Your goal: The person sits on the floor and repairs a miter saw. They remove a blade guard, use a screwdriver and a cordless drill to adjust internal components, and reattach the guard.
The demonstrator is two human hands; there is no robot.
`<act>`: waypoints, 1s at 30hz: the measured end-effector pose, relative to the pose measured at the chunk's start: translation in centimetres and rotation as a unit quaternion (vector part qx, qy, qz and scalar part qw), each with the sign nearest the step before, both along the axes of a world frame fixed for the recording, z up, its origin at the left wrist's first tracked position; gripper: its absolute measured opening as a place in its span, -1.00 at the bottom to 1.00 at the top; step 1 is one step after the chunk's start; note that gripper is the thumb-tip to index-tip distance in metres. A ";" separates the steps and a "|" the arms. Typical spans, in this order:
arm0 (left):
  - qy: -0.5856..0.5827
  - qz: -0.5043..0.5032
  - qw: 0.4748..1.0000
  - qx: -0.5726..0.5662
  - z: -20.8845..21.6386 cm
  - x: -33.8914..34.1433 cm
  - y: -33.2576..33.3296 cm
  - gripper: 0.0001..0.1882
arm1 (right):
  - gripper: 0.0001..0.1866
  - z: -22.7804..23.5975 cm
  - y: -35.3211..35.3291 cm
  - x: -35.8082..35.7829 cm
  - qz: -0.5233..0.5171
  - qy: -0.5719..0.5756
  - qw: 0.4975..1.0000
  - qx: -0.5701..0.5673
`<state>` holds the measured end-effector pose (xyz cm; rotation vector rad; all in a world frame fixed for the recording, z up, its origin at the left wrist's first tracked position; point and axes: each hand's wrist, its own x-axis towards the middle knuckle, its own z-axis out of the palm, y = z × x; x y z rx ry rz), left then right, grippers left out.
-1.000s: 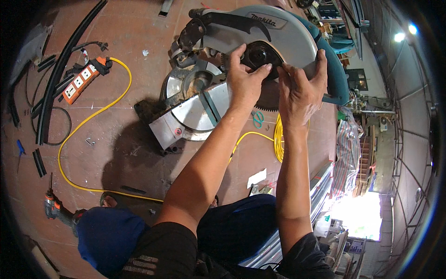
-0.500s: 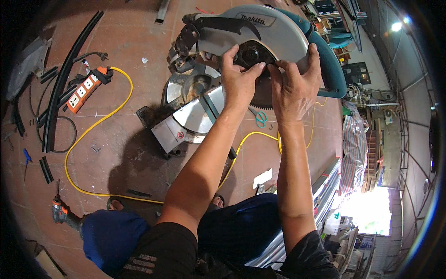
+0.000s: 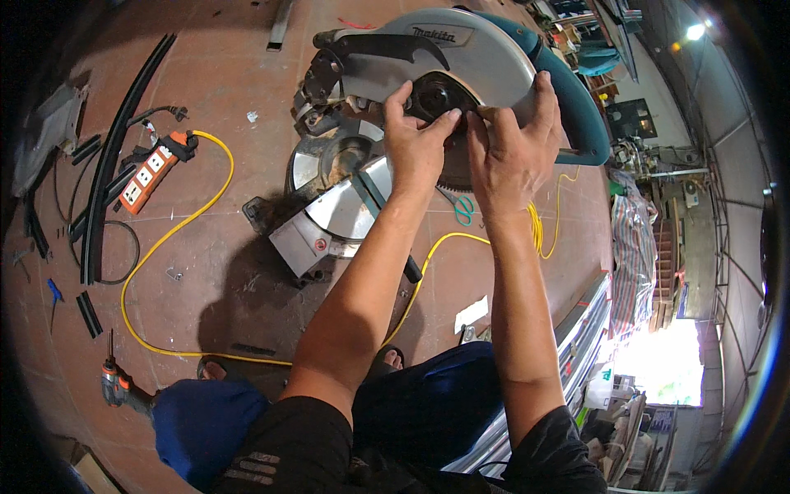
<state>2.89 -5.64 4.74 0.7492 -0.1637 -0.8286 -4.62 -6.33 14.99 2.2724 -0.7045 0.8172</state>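
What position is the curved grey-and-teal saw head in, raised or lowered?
Raised: the saw head and its toothed round blade appear clear of the silver round turntable, whose dark slot shows.

Saw blade (image 3: 455, 174) partly hidden behind right hand (image 3: 510, 160)

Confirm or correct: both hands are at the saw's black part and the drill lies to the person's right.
Wrong side: the head view shows the drill to the person's left. The left hand and right hand are at the black part on the saw.
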 end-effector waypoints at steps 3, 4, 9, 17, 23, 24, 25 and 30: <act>0.017 0.010 1.000 -0.019 -0.2 -0.2 -0.3 -0.19 | -0.77 -0.1 0.0 0.1 0.000 -0.003 1.000 -0.006; 0.022 0.008 1.000 -0.014 -0.3 -0.3 -0.4 -0.19 | -0.76 -0.1 0.0 0.0 0.003 -0.006 1.000 -0.008; 0.055 0.007 0.997 -0.056 -0.4 -0.4 -0.5 -0.19 | -0.75 -0.3 0.1 0.1 -0.018 -0.011 1.000 -0.009; 0.047 0.018 0.997 -0.058 -0.3 -0.4 -0.7 -0.20 | -0.76 -0.2 0.0 0.1 -0.010 -0.017 1.000 0.004; 0.042 0.000 0.999 -0.032 -0.3 -0.3 -0.4 -0.21 | -0.76 -0.3 -0.3 0.0 0.001 -0.020 1.000 -0.006; 0.030 0.004 0.999 -0.032 -0.2 -0.2 -0.4 -0.21 | -0.76 -0.3 -0.3 -0.1 0.006 -0.013 1.000 -0.009; 0.019 0.008 0.999 -0.033 -0.1 -0.1 -0.3 -0.20 | -0.75 -0.2 -0.3 -0.1 0.012 -0.010 1.000 -0.010; 0.058 -0.004 0.997 -0.052 0.4 0.0 -0.1 -0.19 | -0.75 -0.3 -0.4 -0.2 -0.001 -0.011 1.000 0.000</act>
